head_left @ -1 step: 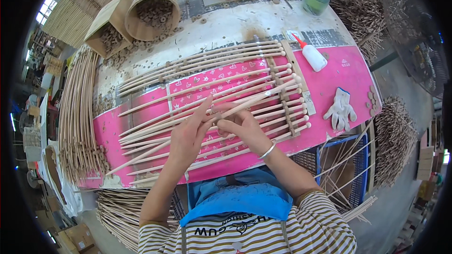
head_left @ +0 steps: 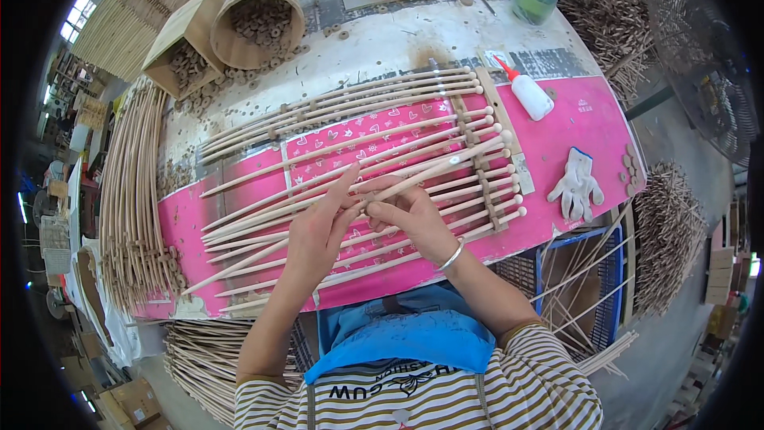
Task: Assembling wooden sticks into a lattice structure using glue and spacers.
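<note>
Both my hands are at the middle of a wooden stick (head_left: 430, 172) with a round knob at its right end. It slants over the row of other knobbed sticks, its plain end toward the lower left. My left hand (head_left: 320, 229) pinches the stick with thumb and fingers, the index finger stretched along it. Close beside it, my right hand (head_left: 407, 216), a bracelet at the wrist, grips the stick between thumb and curled fingers. Something small and brownish shows between the fingertips, too hidden to name. Below the stick, the laid-out knobbed sticks (head_left: 358, 146) rest on a notched wooden rack (head_left: 482, 179).
A white glue bottle (head_left: 531, 97) with a red tip and a white glove (head_left: 575, 185) lie on the pink table cover (head_left: 589, 119). Wooden discs spill from a tub (head_left: 296, 20). Bundled sticks (head_left: 131, 199) lie at left; a blue crate (head_left: 611, 271) stands at right.
The held stick has shifted slightly to the right, its knob a little farther out. My hands have barely moved.
</note>
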A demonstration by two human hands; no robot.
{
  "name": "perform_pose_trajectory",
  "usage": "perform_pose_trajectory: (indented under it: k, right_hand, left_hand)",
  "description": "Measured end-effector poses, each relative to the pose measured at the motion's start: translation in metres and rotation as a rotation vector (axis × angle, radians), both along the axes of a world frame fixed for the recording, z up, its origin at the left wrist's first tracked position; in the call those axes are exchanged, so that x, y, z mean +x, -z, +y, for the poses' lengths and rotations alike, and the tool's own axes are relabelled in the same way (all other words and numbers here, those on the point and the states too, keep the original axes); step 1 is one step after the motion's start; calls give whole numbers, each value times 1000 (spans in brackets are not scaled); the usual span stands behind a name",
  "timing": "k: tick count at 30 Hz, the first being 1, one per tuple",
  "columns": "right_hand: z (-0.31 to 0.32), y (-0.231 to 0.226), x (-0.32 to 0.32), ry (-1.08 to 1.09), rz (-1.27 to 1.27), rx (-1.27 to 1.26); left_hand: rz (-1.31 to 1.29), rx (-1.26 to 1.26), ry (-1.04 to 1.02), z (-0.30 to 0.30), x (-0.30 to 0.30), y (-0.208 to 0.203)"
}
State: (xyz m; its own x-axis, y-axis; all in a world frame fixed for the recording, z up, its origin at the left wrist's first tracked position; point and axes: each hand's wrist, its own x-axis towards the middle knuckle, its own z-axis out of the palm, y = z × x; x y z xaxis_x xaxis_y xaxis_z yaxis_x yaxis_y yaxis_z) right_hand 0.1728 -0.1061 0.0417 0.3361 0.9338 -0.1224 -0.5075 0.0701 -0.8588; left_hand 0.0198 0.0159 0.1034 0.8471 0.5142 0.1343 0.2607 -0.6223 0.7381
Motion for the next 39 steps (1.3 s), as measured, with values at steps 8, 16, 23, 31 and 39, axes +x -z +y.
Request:
perform_pose_trajectory:
  k: [8, 16, 23, 31, 39]
  right_hand:
    - [-15, -3, 38, 89, -90, -10]
    - [-5, -2, 29, 189, -6, 33]
    - [-17, -6, 51, 268, -6, 22]
    - [-16, -23, 54, 245, -54, -42]
    - [-28, -9, 64, 234, -164, -155]
  left_hand:
    - [39, -143, -22, 5, -22, -8]
    - [-4, -60, -45, 5, -19, -1]
    - [17, -49, -42, 8, -27, -6]
    - [12, 20, -12, 14, -27, -7]
    - [1, 47, 9, 18, -24, -6]
